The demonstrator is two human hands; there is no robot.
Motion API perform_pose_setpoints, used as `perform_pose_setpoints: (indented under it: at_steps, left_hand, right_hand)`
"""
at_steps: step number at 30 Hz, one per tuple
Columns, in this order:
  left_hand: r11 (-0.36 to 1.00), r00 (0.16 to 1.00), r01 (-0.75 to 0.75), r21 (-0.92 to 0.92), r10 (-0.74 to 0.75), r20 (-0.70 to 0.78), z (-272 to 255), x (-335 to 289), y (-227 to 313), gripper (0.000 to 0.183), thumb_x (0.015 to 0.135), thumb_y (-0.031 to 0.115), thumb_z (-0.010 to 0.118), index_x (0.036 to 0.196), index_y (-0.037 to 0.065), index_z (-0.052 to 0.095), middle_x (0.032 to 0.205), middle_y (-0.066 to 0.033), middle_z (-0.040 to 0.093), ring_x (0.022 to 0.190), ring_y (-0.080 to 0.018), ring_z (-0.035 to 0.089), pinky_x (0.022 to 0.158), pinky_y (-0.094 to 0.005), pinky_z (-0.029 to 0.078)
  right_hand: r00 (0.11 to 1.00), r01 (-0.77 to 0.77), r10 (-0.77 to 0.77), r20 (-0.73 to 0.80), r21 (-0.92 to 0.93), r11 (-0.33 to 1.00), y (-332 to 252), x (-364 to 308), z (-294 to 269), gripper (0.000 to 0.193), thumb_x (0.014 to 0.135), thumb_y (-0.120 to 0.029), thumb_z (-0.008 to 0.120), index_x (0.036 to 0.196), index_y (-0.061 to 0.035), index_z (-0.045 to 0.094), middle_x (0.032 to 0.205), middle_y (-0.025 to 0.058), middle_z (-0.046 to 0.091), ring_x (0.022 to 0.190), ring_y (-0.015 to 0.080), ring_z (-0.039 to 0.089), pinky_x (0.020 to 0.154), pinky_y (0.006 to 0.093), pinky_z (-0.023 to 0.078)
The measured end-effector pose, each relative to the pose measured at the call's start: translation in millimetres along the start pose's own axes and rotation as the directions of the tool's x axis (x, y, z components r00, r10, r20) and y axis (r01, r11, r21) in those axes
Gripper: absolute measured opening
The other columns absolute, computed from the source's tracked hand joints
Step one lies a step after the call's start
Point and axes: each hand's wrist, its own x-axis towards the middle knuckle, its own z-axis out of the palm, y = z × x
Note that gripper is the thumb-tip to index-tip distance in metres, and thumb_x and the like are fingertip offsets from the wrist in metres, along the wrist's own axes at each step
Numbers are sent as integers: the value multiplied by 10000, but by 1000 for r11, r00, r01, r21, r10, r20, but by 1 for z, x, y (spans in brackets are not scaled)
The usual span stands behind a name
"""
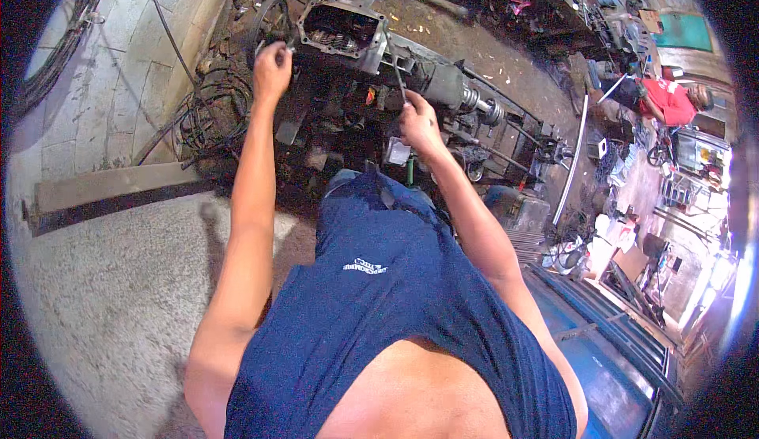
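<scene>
A grimy metal gearbox lies on the dirty floor ahead of me, its top open so the gears show inside. My left hand is closed at the housing's left edge, on something small and dark that I cannot make out. My right hand grips a thin metal tool whose shaft rises toward the housing's right side. The output shaft sticks out to the right.
Coiled cables lie left of the gearbox beside a paved strip. A grey mat covers the lower left. Another person in red crouches far right among cluttered parts. A blue metal surface is lower right.
</scene>
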Motion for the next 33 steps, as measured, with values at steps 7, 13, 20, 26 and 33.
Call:
perform_pose_setpoints:
  at_steps: [7,13,20,26,33]
  left_hand:
    - [949,999,4,315,11,-48,14,106,-47,510,843,400,598,1179,17,568,1091,-221,611,1010,-400,583,914,-440,451]
    - [881,865,239,408,-384,323,34,162,-76,705,835,571,526,1180,-43,562,1212,-264,562,1110,-415,548,952,-474,426]
    - [963,967,192,190,-219,129,40,135,-90,626,852,584,498,1050,4,628,1028,-274,628,991,-441,588,850,-507,455]
    - [961,976,217,170,-216,-28,30,105,-80,517,861,543,522,1031,73,652,927,-254,652,915,-441,605,793,-505,461]
    - [978,980,199,59,-198,-32,30,110,-79,587,858,579,505,979,28,667,912,-247,656,895,-431,615,775,-496,467]
  right_hand:
    - [971,162,-179,-160,-110,981,15,35,58,469,886,-112,384,1337,6,441,1112,209,585,883,277,541,743,350,432]
    - [970,0,-18,-241,-74,997,-15,46,83,525,791,-114,418,1291,34,484,1138,313,580,1113,399,564,972,409,419]
    - [1000,1,-1,-18,48,999,-35,53,78,441,830,-96,408,1240,23,523,704,110,572,578,213,562,498,349,453]
    - [980,-101,66,187,186,977,-43,50,56,491,881,-70,372,1370,-52,410,677,-5,452,466,87,392,379,242,332]
    - [952,-302,197,236,591,748,-49,30,67,453,911,-53,374,1360,-107,385,628,-36,343,461,72,305,356,222,241]
